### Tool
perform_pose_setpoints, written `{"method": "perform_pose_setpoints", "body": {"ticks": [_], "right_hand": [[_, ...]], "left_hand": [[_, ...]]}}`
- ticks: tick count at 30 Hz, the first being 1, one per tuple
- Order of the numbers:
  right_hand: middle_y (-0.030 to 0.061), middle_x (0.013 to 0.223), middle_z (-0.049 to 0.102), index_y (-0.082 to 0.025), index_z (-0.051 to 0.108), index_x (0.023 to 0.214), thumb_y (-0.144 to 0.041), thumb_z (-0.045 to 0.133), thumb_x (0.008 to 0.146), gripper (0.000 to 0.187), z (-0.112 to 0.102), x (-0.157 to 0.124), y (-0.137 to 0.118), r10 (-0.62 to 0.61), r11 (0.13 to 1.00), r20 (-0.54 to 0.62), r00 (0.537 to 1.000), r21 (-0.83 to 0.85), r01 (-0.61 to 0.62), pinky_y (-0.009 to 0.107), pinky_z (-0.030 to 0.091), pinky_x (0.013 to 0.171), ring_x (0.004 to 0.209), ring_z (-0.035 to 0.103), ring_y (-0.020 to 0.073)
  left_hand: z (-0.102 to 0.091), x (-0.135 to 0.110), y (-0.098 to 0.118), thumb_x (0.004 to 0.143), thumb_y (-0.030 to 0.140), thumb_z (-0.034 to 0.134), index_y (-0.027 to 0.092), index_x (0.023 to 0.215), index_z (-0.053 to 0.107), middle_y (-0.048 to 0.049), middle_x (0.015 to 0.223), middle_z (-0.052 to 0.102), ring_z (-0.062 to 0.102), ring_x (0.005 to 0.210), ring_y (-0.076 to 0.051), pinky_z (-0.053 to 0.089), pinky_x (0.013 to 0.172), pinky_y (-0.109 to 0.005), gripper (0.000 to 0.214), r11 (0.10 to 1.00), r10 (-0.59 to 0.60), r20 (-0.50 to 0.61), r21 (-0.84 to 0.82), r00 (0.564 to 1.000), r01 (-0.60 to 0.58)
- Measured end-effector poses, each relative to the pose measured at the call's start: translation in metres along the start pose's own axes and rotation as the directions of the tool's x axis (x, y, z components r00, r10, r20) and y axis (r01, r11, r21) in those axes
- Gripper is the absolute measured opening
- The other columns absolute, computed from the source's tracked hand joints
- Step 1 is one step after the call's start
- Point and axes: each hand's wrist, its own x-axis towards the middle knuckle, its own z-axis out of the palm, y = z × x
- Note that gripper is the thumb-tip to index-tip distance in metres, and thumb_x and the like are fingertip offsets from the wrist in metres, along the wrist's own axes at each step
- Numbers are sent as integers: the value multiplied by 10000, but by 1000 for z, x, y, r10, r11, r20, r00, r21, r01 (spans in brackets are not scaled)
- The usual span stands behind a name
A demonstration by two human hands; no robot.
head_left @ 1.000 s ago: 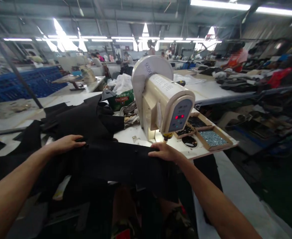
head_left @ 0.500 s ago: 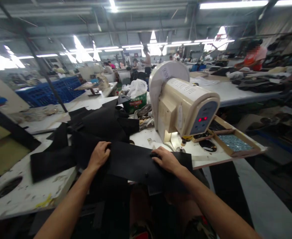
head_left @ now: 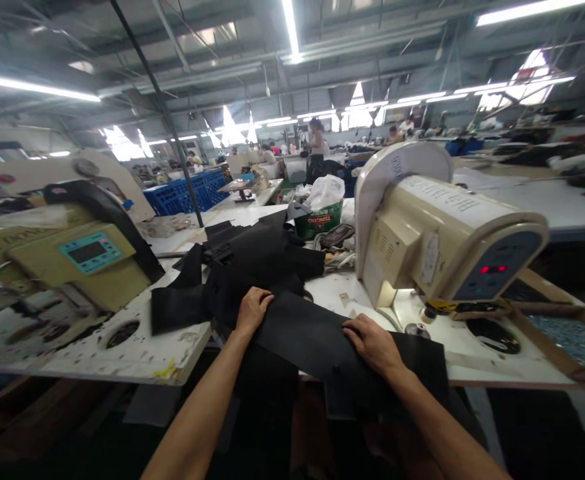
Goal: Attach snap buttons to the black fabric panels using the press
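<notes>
A long black sheet panel (head_left: 307, 333), leather or cloth, spans the front of the white worktable and hangs over its edge. At its left end, my left hand (head_left: 254, 309) is closed on the upper border, thumb and fingers together. Farther right, my right hand (head_left: 372, 340) grips the same panel with bent fingers; its fingertips are partly hidden. Just right of that hand stands a cream machine (head_left: 422, 233) with red lit digits and a small round metal post (head_left: 417, 330) beneath its head. Behind my left hand lies a heap of black pieces (head_left: 252, 250).
To the left is a sewing machine (head_left: 87, 260) with a teal control panel. A carton of small metal parts (head_left: 567, 340) sits at right. Beyond the heap stands a green box (head_left: 322, 220) holding plastic bags. Blue crates (head_left: 187, 197) and a standing person (head_left: 316, 150) are farther back.
My view has swung left, bringing the left sewing machine into sight and shifting everything rightward in the picture. Both hands keep their hold on the black panel, which looks nearly unmoved on the table.
</notes>
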Motion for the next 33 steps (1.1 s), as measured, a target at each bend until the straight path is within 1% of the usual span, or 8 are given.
{"method": "perform_pose_setpoints", "body": {"ticks": [4,8,13,17,21,25,30,33], "right_hand": [[48,1051,695,-278,743,1089,-396,506,1012,275,2,-2,-7,-7,999,-41,999,-47,5,320,505,873,968,683,211],[50,1057,698,-271,733,1088,-378,497,1022,267,0,-4,-10,-20,998,-49,999,-66,17,323,502,872,984,681,213],[52,1058,697,-264,729,1089,-374,502,1026,260,0,-3,-9,-24,997,-45,999,-75,20,322,499,856,984,678,213],[39,1060,704,-277,733,1096,-375,540,1018,230,2,0,-4,-6,1000,-48,999,-17,5,314,494,879,1003,673,204],[30,1065,711,-272,745,1074,-351,597,1000,184,-2,1,-3,-2,999,-40,999,37,4,304,485,923,1019,664,194],[27,1083,712,-278,750,1095,-336,637,979,172,-4,2,0,14,998,-25,1000,66,-12,300,484,932,1026,655,190],[10,1090,713,-293,749,1102,-315,648,968,169,-3,0,1,26,992,-32,999,125,-21,300,476,940,1009,647,181],[19,1080,711,-284,744,1072,-313,649,968,144,-2,0,-2,46,996,-43,998,84,-42,300,472,919,1011,642,189]], "left_hand": [[2,-3,5,924,392,648,211,900,747,-73,975,672,655,934,-244,507,902,-386,208,999,-45,-41,-21,998,45],[3,-4,2,909,427,653,236,956,749,-68,1016,719,685,954,-241,524,904,-372,219,987,-129,-65,-103,990,122],[-2,-1,-9,943,522,563,170,1112,666,-88,951,763,742,788,-207,591,741,-330,404,925,-296,-118,-282,948,253],[-14,-9,0,937,570,570,162,1184,632,-107,1046,754,747,845,-204,600,751,-315,481,891,-356,-185,-362,916,273],[-21,-22,34,906,553,652,222,1198,693,-53,1020,756,736,854,-204,574,804,-310,443,941,-253,-170,-273,952,201],[-12,-32,78,950,498,618,250,1244,704,-26,1028,740,720,819,-173,550,797,-285,393,977,-74,-60,-204,995,60],[16,-43,120,970,491,586,224,1179,729,-40,1021,731,699,814,-174,546,766,-279,368,951,13,78,-309,997,11],[41,-38,135,977,452,578,219,1156,746,-58,1087,734,694,920,-197,542,845,-302,339,948,90,87,-314,992,-59]]}}
